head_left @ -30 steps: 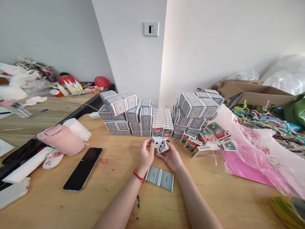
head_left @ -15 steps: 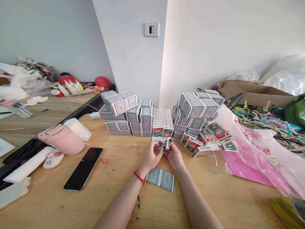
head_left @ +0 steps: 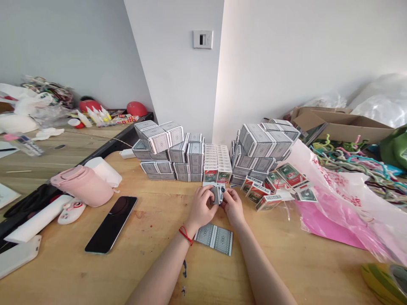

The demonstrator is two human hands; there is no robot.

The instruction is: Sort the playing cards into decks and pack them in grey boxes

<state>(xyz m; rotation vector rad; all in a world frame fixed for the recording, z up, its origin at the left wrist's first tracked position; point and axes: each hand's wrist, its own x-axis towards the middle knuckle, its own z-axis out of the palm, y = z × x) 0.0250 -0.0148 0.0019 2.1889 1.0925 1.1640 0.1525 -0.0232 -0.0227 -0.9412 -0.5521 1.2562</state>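
Between my two hands is a small piece folded from playing cards [head_left: 216,195], with patterned grey backs showing. My left hand [head_left: 202,205], with a red string bracelet at the wrist, is closed on its left side. The fingers of my right hand [head_left: 232,206] pinch its right edge. A flat card-back panel [head_left: 214,238] lies on the table just below my hands. Directly beyond them, two rows of card boxes [head_left: 216,163] stand close together. Stacked blocks of folded cards rise on the left [head_left: 171,150] and on the right [head_left: 262,146].
Loose red and green card boxes [head_left: 258,192] lie right of my hands, by pink plastic wrapping [head_left: 337,207]. A black phone [head_left: 111,225] and a pink cup [head_left: 84,185] are on the left. Farther right are a cardboard box [head_left: 343,125] and tape [head_left: 384,281].
The folded card piece has turned, so its patterned back now shows instead of its white inner side. My left fingers have shifted up and around it.
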